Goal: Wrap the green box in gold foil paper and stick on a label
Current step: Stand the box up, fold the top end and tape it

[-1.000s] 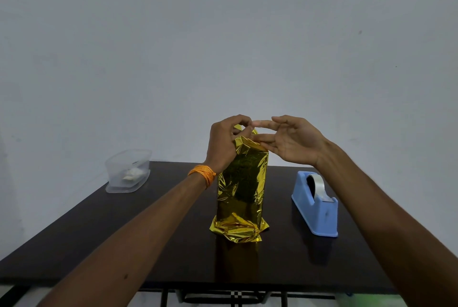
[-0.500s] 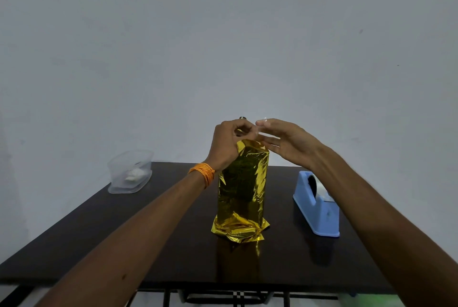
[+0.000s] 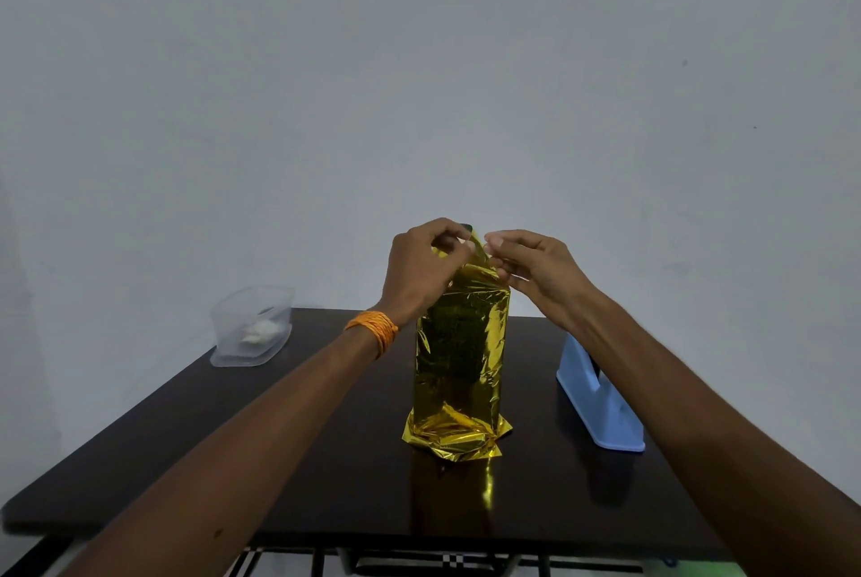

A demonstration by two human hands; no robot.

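Observation:
A tall box wrapped in gold foil paper [image 3: 459, 353] stands upright in the middle of the dark table [image 3: 326, 474]. Crumpled foil flares out around its base. My left hand [image 3: 421, 271], with an orange band at the wrist, pinches the foil flap at the top of the box. My right hand [image 3: 531, 266] pinches the same top flap from the right side, fingers curled. The green of the box shows only faintly through the foil.
A light blue tape dispenser [image 3: 598, 404] stands to the right of the box, partly behind my right forearm. A clear plastic container [image 3: 251, 329] with something white inside sits at the table's back left corner. A plain wall stands behind the table.
My right hand has gone from open, straight fingers beside the top to pinching the foil flap. Both hands have closed in on the top of the box.

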